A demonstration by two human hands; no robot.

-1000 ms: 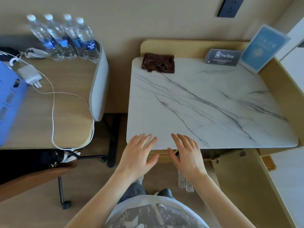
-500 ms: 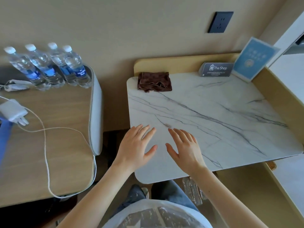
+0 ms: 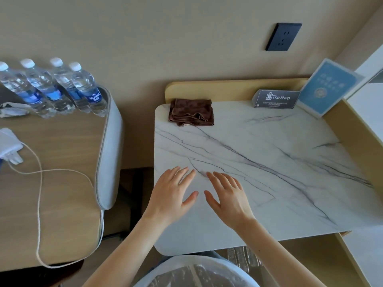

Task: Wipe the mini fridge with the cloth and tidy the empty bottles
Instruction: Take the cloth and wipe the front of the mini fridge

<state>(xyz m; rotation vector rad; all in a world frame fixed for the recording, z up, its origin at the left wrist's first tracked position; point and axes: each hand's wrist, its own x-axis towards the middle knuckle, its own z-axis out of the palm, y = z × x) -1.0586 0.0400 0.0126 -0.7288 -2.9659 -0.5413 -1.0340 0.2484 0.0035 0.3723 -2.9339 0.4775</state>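
A folded brown cloth lies at the far left corner of the white marble top. My left hand and my right hand hover side by side over the near left part of that top, palms down, fingers spread, holding nothing. Both are well short of the cloth. Several water bottles with white caps and blue labels stand in a row at the back of the wooden desk on the left. A clear crushed bottle shows on the floor below the marble top's near edge. The fridge itself is hidden.
A dark "The Shop" card and a blue framed sign stand at the back right of the top. A white charger with its cable lies on the wooden desk. A grey padded chair back stands between desk and marble top.
Both hands have moved forward from the marble top's near edge to over its surface, still empty and spread. The view has shifted forward and up.
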